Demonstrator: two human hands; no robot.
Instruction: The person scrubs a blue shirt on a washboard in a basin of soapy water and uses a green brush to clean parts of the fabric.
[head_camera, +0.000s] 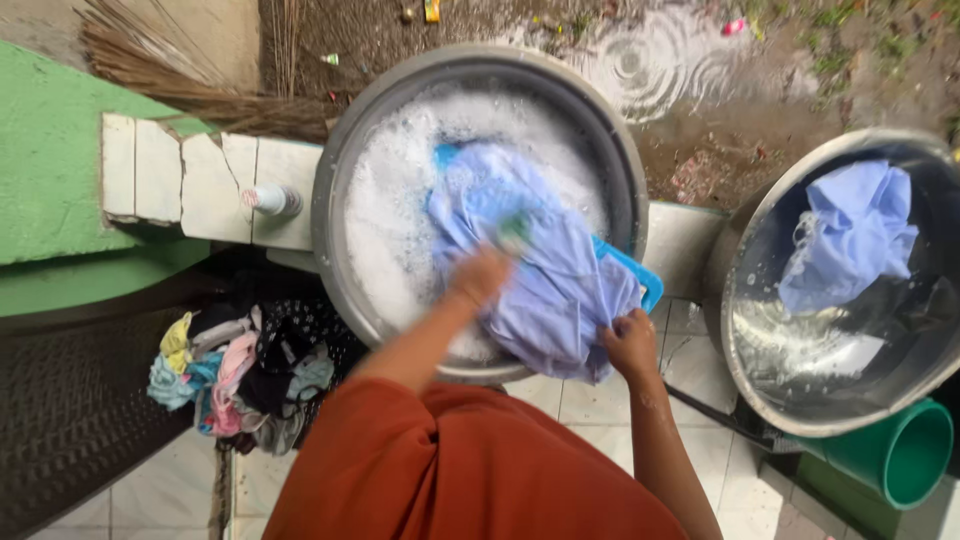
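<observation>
A pale lilac-blue garment (545, 270) lies over a blue washboard (640, 282) in a big metal basin (335, 185) full of white suds. On top of the garment, my left hand (480, 277) is blurred by motion. Its fingers are closed on a small green and white brush (515, 232). My right hand (630, 342) grips the garment's near edge where it hangs over the basin's rim. My orange sleeve fills the bottom of the view.
A second metal basin (745, 350) on the right holds water and a light blue cloth (850, 235). A green bucket (900, 455) lies below it. A heap of coloured clothes (240, 375) sits at the left. A white bottle (268, 199) stands on the tiled ledge, with a broom (160, 70) behind.
</observation>
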